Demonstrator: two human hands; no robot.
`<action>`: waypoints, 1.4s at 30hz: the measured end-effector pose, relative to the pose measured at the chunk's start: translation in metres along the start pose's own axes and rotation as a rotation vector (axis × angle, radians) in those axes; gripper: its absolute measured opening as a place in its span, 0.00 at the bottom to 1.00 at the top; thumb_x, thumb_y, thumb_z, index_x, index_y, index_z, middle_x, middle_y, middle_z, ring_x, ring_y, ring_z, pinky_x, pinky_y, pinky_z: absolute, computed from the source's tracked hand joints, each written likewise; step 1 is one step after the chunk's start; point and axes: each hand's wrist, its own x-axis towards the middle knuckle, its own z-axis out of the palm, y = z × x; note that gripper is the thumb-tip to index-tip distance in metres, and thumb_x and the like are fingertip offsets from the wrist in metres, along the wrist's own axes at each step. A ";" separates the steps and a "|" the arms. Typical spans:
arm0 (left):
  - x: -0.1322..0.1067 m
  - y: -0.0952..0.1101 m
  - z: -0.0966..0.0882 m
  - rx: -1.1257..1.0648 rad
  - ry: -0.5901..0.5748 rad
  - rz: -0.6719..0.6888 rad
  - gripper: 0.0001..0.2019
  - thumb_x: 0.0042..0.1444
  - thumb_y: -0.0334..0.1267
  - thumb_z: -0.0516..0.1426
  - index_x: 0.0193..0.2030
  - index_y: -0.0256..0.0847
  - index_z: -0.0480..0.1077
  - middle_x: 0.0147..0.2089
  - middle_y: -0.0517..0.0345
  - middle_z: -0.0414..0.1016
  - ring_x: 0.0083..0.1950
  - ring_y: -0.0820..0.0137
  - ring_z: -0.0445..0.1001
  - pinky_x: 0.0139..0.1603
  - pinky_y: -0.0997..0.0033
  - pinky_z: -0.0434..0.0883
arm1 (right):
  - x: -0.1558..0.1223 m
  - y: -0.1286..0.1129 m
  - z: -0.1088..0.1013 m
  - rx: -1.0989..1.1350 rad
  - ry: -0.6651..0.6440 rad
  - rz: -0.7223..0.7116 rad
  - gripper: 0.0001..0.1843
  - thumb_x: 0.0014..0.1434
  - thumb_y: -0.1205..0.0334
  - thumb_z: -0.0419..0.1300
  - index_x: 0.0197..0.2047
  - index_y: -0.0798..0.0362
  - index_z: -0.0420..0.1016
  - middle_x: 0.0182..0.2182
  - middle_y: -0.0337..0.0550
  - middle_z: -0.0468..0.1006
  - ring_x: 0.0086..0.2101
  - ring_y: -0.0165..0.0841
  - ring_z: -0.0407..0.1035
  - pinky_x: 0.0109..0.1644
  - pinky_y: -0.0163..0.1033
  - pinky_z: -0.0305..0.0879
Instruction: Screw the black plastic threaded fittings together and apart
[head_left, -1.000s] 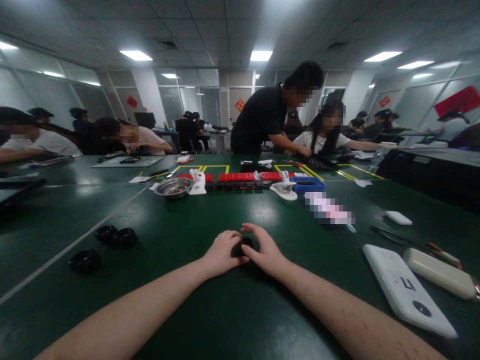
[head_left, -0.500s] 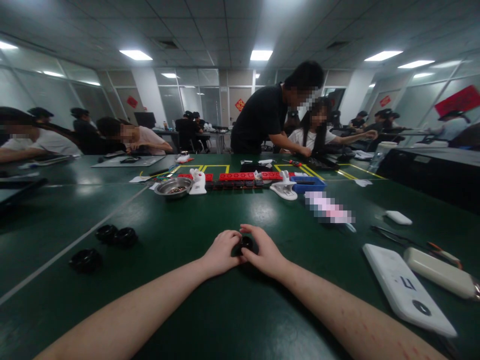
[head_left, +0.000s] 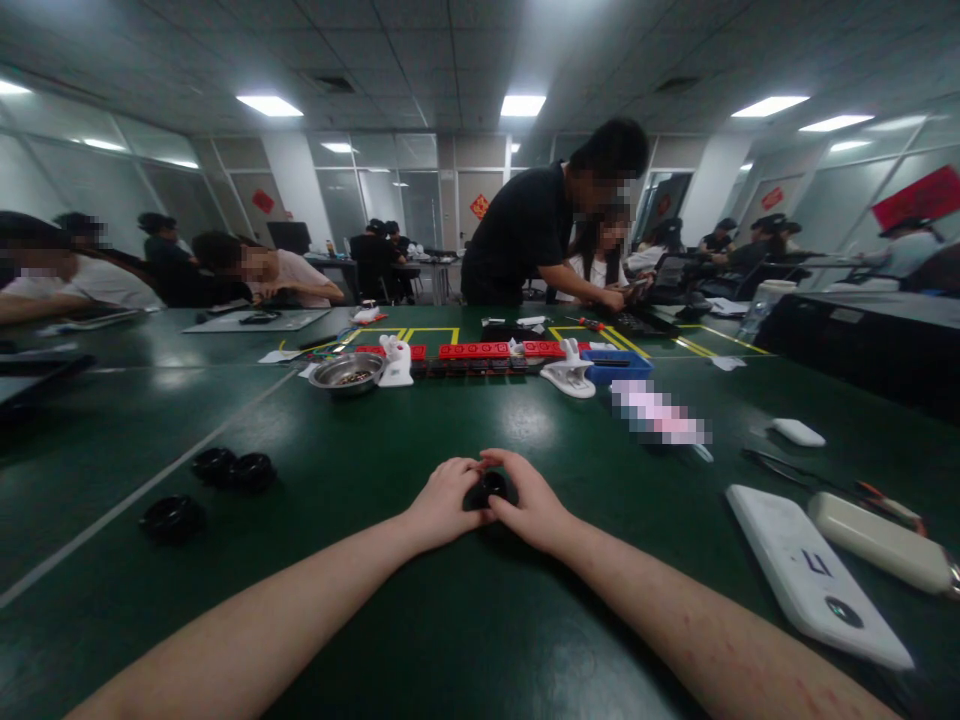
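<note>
Little is changed at the hands since the earlier frames: both are kept in the same spot, while the seated person in white across the table is now half hidden behind the standing person in black [head_left: 525, 235].

Containers: metal bowl [head_left: 349, 373], far side of the green table [head_left: 480, 620], small dark pieces inside, kind not discernible. Blue tray [head_left: 619, 370], beside a white clip stand [head_left: 568, 375]; contents not discernible.

Hands: left hand [head_left: 446, 500] and right hand [head_left: 529, 505] are brought together at table centre, forearms laid flat. Both are closed on a small black round part [head_left: 489, 488], which is pinched between the fingertips and rests on the table surface.

Nearby: black rings [head_left: 232, 470] are set well apart to the left; a white flat device [head_left: 814, 575] is laid to the right.
</note>
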 end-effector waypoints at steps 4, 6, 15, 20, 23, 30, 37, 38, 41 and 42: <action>0.000 0.001 -0.001 0.023 0.007 0.024 0.18 0.45 0.45 0.58 0.42 0.39 0.66 0.47 0.52 0.66 0.49 0.61 0.62 0.50 0.60 0.61 | 0.001 0.000 0.001 -0.065 0.076 0.048 0.25 0.46 0.64 0.60 0.49 0.54 0.60 0.42 0.46 0.68 0.43 0.37 0.62 0.48 0.45 0.59; 0.000 0.001 -0.001 0.021 0.004 0.022 0.18 0.46 0.46 0.58 0.41 0.40 0.66 0.46 0.52 0.66 0.49 0.61 0.62 0.50 0.60 0.61 | 0.002 0.001 0.002 -0.096 0.103 0.084 0.24 0.45 0.61 0.61 0.46 0.54 0.61 0.38 0.45 0.68 0.40 0.36 0.63 0.45 0.44 0.61; -0.001 0.000 0.000 0.007 -0.012 0.011 0.24 0.45 0.46 0.58 0.49 0.41 0.62 0.49 0.52 0.64 0.51 0.60 0.61 0.52 0.59 0.60 | 0.001 0.000 0.000 -0.011 -0.004 0.026 0.26 0.45 0.73 0.54 0.49 0.53 0.59 0.43 0.45 0.68 0.44 0.35 0.62 0.50 0.44 0.58; -0.001 0.001 -0.001 0.003 -0.002 0.015 0.17 0.46 0.46 0.58 0.42 0.42 0.66 0.47 0.54 0.65 0.49 0.61 0.62 0.51 0.59 0.61 | 0.002 0.001 0.001 -0.084 0.080 0.082 0.22 0.46 0.63 0.59 0.46 0.54 0.62 0.37 0.45 0.69 0.39 0.36 0.63 0.45 0.44 0.60; -0.001 0.001 0.000 -0.005 0.007 0.008 0.19 0.45 0.48 0.58 0.43 0.42 0.65 0.47 0.54 0.65 0.49 0.61 0.62 0.51 0.59 0.61 | 0.003 0.002 0.001 -0.100 0.118 0.122 0.18 0.46 0.62 0.60 0.41 0.53 0.64 0.34 0.43 0.68 0.36 0.35 0.63 0.41 0.43 0.62; -0.002 -0.002 0.001 -0.005 0.015 0.021 0.24 0.46 0.49 0.57 0.48 0.41 0.62 0.48 0.52 0.65 0.50 0.60 0.61 0.51 0.59 0.60 | 0.002 -0.002 -0.001 0.005 0.037 0.038 0.22 0.45 0.74 0.53 0.45 0.52 0.61 0.39 0.43 0.69 0.41 0.34 0.64 0.47 0.42 0.60; -0.001 0.003 -0.002 -0.012 0.003 0.008 0.17 0.46 0.48 0.57 0.42 0.42 0.67 0.47 0.53 0.65 0.49 0.61 0.62 0.51 0.60 0.61 | 0.003 0.002 0.002 -0.081 0.110 0.124 0.19 0.45 0.63 0.60 0.42 0.53 0.63 0.34 0.42 0.69 0.37 0.35 0.64 0.42 0.43 0.62; -0.001 0.003 -0.003 -0.012 0.003 0.009 0.17 0.46 0.48 0.57 0.42 0.42 0.67 0.47 0.53 0.65 0.49 0.61 0.62 0.51 0.60 0.61 | 0.003 0.003 0.002 -0.071 0.104 0.123 0.18 0.45 0.65 0.60 0.42 0.53 0.63 0.33 0.41 0.69 0.37 0.35 0.64 0.42 0.43 0.62; -0.001 0.003 -0.003 -0.022 0.004 0.008 0.21 0.45 0.47 0.58 0.46 0.42 0.65 0.48 0.53 0.65 0.50 0.61 0.62 0.52 0.59 0.60 | 0.003 0.002 0.001 -0.009 0.059 0.079 0.19 0.45 0.72 0.56 0.43 0.52 0.62 0.36 0.41 0.70 0.39 0.34 0.64 0.45 0.41 0.61; -0.001 0.003 -0.003 -0.025 0.001 0.005 0.23 0.45 0.47 0.59 0.47 0.42 0.64 0.48 0.53 0.65 0.50 0.61 0.61 0.52 0.59 0.60 | 0.002 0.001 0.000 0.006 0.042 0.061 0.21 0.45 0.74 0.55 0.44 0.52 0.62 0.38 0.42 0.70 0.40 0.33 0.64 0.46 0.42 0.61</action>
